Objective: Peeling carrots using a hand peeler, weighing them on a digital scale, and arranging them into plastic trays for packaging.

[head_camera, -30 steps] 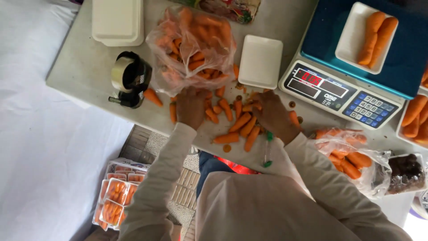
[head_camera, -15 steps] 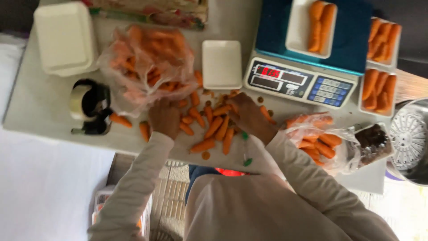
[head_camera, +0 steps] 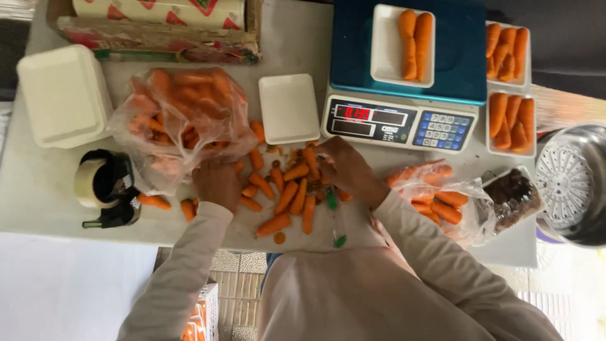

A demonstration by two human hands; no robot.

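Right hand (head_camera: 346, 169) curled among loose carrots (head_camera: 291, 192)

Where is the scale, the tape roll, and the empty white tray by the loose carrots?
scale (head_camera: 398, 123): head view, on its front display panel.
tape roll (head_camera: 88, 181): head view, on the roll's outer side.
empty white tray (head_camera: 289, 108): head view, on its flat middle.

The left hand (head_camera: 216, 183) lies knuckles-up over the loose carrots (head_camera: 284, 196), so its fingers are hidden and whether they hold one cannot be told. The right hand (head_camera: 346, 169) curls over more carrots, its fingertips out of sight. The carrots in the big plastic bag (head_camera: 180, 120) blur behind the film. The steel pot (head_camera: 571, 183) is cut by the right edge, the wrap roll (head_camera: 158, 9) by the top. The scale (head_camera: 398, 120) readout is too small to read.
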